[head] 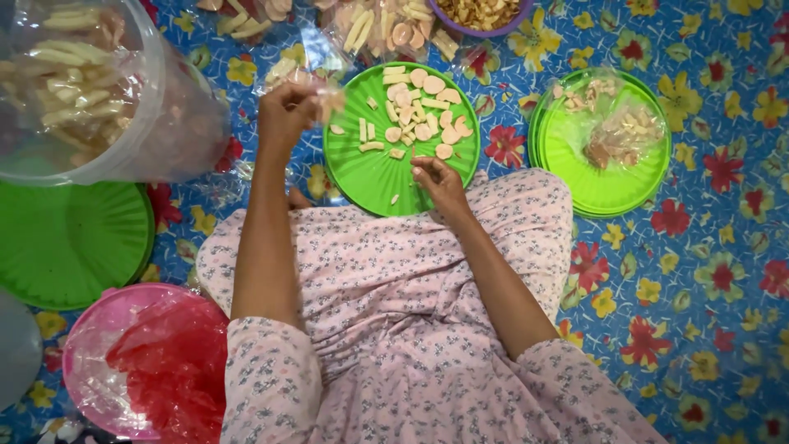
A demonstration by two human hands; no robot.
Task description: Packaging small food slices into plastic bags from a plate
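The floor is covered by a blue mat (707, 271) printed with red and yellow flowers, and the person sits on it in a pink flowered dress, work spread within arm's reach. Directly in front lies a green plate (370, 177) carrying pale crackers (421, 111), round and stick-shaped, bunched toward its far side, the near half left mostly bare.

The right hand (437, 179) rests on the near part of that plate, fingers curled narrow over a few small pieces; whether it actually pinches one cannot be told. The left hand (283, 111) is raised just beyond the plate's left rim, closed on a small clear bag (316, 82) with some crackers inside, held beside the pile, presumably so pieces travel a short way.

A second green plate (608, 193) to the right holds filled clear bags (625, 131), apart from the loose stock. At far left stands a large clear tub (160, 107) of stick crackers, a green plate (74, 238) below it, and a pink bowl (90, 345) with red plastic. A purple bowl (481, 31) sits at the top edge.
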